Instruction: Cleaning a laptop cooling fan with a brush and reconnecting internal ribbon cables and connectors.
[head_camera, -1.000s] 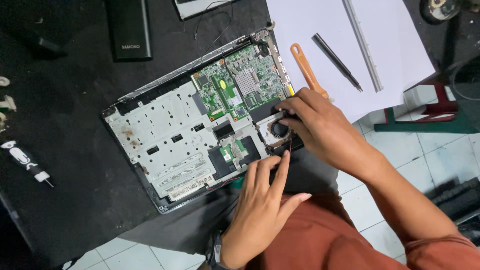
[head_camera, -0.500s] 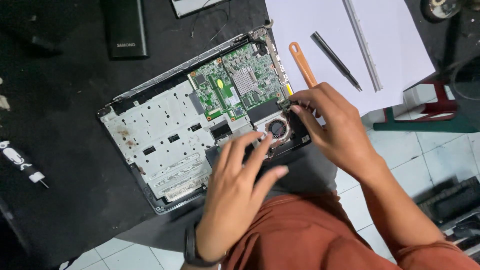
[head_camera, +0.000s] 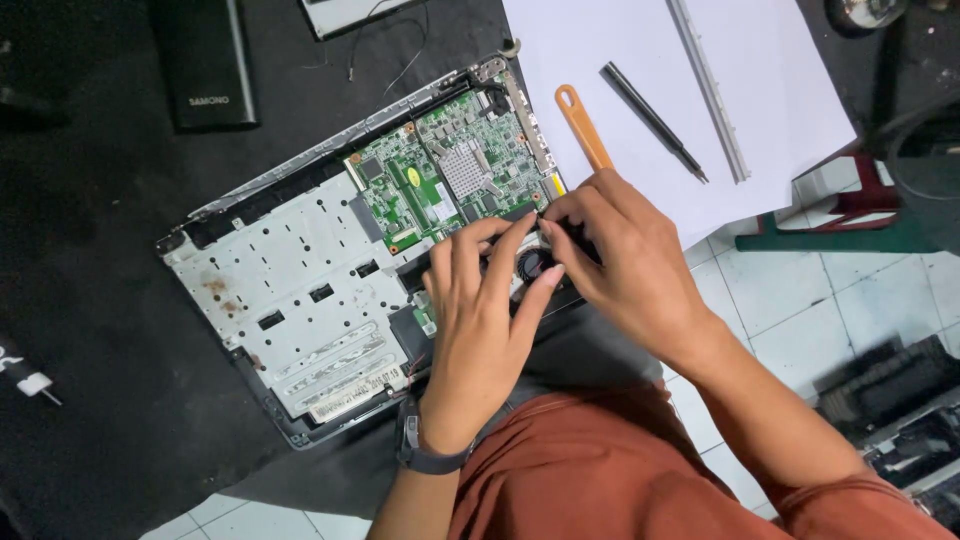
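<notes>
We pinch the round fan (head_camera: 530, 264) between left hand (head_camera: 478, 310) and right hand (head_camera: 625, 262); a yellow label (head_camera: 412, 177) sits beyond them on the green board (head_camera: 450, 170).

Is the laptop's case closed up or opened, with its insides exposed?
Opened. The laptop lies with its cover off: green circuit board and bare metal frame show; both hands work at the fan.

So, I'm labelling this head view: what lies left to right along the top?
Black box → green board → orange tool → black pen → metal strip.
</notes>
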